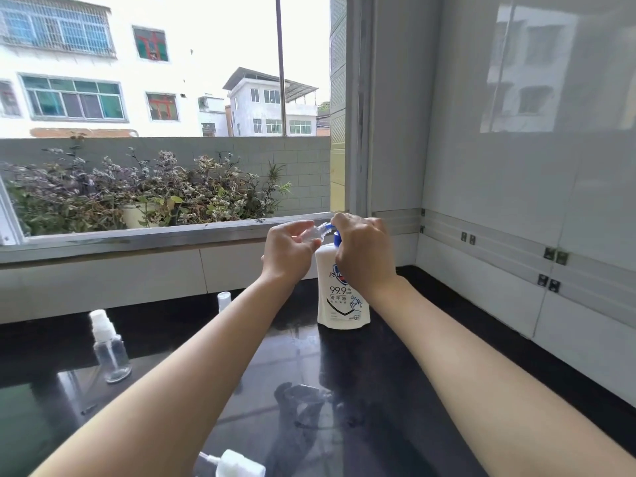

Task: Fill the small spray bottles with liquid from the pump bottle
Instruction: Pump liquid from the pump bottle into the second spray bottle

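Pump bottle (340,294) at frame centre, right hand (364,253) closed over pump; small spray bottle (315,234) pinched in left hand (287,251) at spout. Light, slick, likely best gripped round body.

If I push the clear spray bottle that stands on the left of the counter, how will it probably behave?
The clear spray bottle looks empty, so it is probably light. It is tall and narrow with a white cap on top, so a push high up may tip it. The black counter looks glossy, so a low push may slide it.
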### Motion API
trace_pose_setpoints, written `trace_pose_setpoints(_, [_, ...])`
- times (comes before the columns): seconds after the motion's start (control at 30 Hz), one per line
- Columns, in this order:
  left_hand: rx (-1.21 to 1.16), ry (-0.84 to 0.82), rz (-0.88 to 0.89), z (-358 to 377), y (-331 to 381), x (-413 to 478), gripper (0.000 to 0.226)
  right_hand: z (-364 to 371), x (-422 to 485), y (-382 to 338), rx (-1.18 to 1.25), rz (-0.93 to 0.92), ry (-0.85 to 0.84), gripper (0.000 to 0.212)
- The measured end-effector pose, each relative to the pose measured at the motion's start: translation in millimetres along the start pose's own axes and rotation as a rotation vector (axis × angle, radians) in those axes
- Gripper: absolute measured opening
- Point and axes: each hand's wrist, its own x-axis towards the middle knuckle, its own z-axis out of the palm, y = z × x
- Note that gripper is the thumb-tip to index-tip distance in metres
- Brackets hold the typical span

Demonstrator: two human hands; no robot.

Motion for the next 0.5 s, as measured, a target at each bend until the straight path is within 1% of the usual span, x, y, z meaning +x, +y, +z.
trace_pose_setpoints(0.13, [0.006, 0.007, 0.019, -1.3, 5.5, 1.0, 0.039, -8.5, 23.4, 0.7, -0.033, -0.033, -0.082, 0.021])
trace_pose_setpoints(0.2, [0.020, 0.011, 0.029, -2.2, 7.6, 2.7, 0.039, -8.1, 29.7, 0.0, -0.026, -0.034, -0.082, 0.023])
trace_pose_setpoints(0.33, [0.046, -0.001, 0.004, -2.7, 3.8, 1.7, 0.038, -0.3, 15.7, 6.1, -0.021, 0.010, -0.076, 0.025])
trace_pose_setpoints(0.5, [0.040, -0.002, 0.001, -2.9, 4.5, 1.7, 0.038, -9.8, 27.5, -0.3, 0.086, 0.078, -0.124, 0.030])
